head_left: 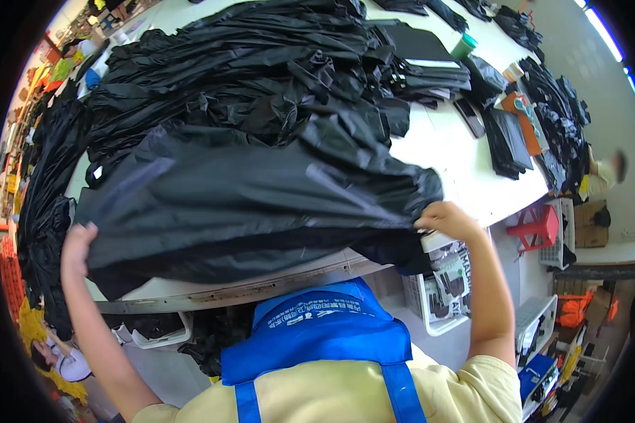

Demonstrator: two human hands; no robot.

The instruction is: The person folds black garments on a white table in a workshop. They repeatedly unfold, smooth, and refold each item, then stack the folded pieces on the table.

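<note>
A black garment of thin, slightly shiny fabric [218, 204] is stretched between my hands over the near edge of the table. Two straight zip-like strips run across it; whether it is a jacket or trousers I cannot tell. At its left end my left hand [80, 248] is closed on the edge, the fingers partly behind the cloth. My right hand [450, 220] pinches the gathered right end. The cloth's lower edge hangs past the table's front edge. Just beyond it lies a large heap of similar black garments [211, 77].
The white table [437, 148] bears a phone [469, 116], a green cup [464, 46], an orange box [525, 123] and folded black pieces [508, 144]. White crates [444, 296] stand under its front edge. To the right is a red stool [539, 227]. Other people are at both sides.
</note>
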